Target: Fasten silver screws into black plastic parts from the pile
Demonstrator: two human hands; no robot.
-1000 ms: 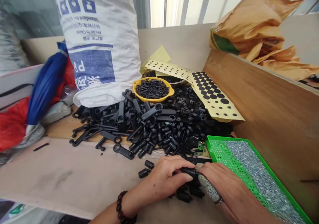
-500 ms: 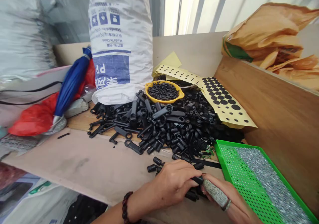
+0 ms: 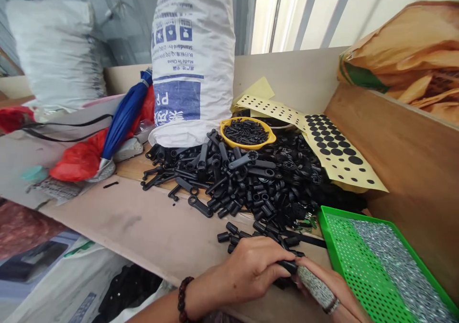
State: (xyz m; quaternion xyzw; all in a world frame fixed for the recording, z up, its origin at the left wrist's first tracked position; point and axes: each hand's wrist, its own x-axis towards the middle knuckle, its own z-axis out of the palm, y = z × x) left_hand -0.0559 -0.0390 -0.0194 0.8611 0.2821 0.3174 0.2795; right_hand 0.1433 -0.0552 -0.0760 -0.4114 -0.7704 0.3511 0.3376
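My left hand (image 3: 255, 268), with a dark beaded bracelet (image 3: 182, 296) on its wrist, pinches a short black plastic cylinder (image 3: 288, 266) between thumb and fingers. The fingers of my right hand (image 3: 339, 284) are closed at the right end of that cylinder. A grey speckled wrap (image 3: 316, 287) covers one finger of this hand; whether it grips the cylinder or a small piece at its tip is hidden. Several loose black cylinders (image 3: 224, 237) lie on the table just beyond and under both hands.
A heap of black plastic crank-like parts (image 3: 201, 208) and cylinders spreads behind my hands. A yellow basket (image 3: 247, 146) of small black pieces sits on it. The green tray (image 3: 326, 237) with small metal pieces stands right, below a yellow sticker sheet (image 3: 344, 162). A white sack (image 3: 215, 74) rises behind.
The view has swung left, so the surroundings appear shifted right. Both hands remain together at the black cylinder, with only a slight change in finger position.
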